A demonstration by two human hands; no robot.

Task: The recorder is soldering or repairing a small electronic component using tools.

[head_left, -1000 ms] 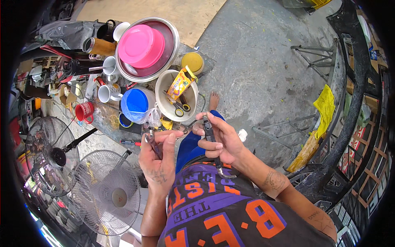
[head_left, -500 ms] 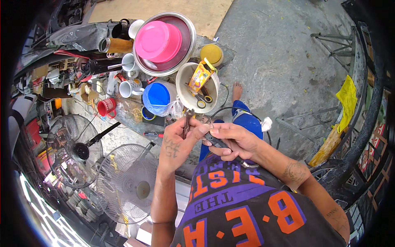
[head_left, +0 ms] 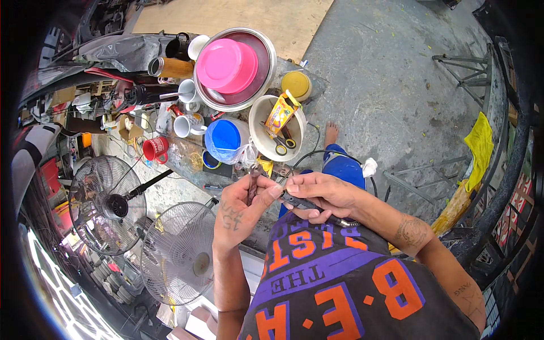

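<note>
My left hand [head_left: 241, 211] is closed on a dark metal tool [head_left: 253, 184], which looks like a wrench and points upward. Its thumb reaches over to a small fitting at the end of a black handheld tool [head_left: 300, 202]. My right hand [head_left: 331, 195] grips that black tool, thumb and fingertips pressed near the same end, almost touching my left. A coiled metal spring [head_left: 347, 223] sticks out below my right fingers, and a black hose [head_left: 309, 153] loops above the hands. Just beyond them stand a white bowl [head_left: 259, 133] with scissors and a yellow packet, and a blue-lidded container [head_left: 225, 136].
A cluttered bench holds a pink tub [head_left: 224, 62] on a metal tray, several mugs [head_left: 153, 149] and a yellow-lidded jar [head_left: 295, 85]. Two fans [head_left: 178, 255] stand at the left. A black frame [head_left: 498, 170] with a yellow cloth [head_left: 477, 147] is at the right, over concrete floor [head_left: 385, 90].
My hands were apart and have come together over the black tool, which now lies more level. The view shifted, so the bench sits further right in the picture.
</note>
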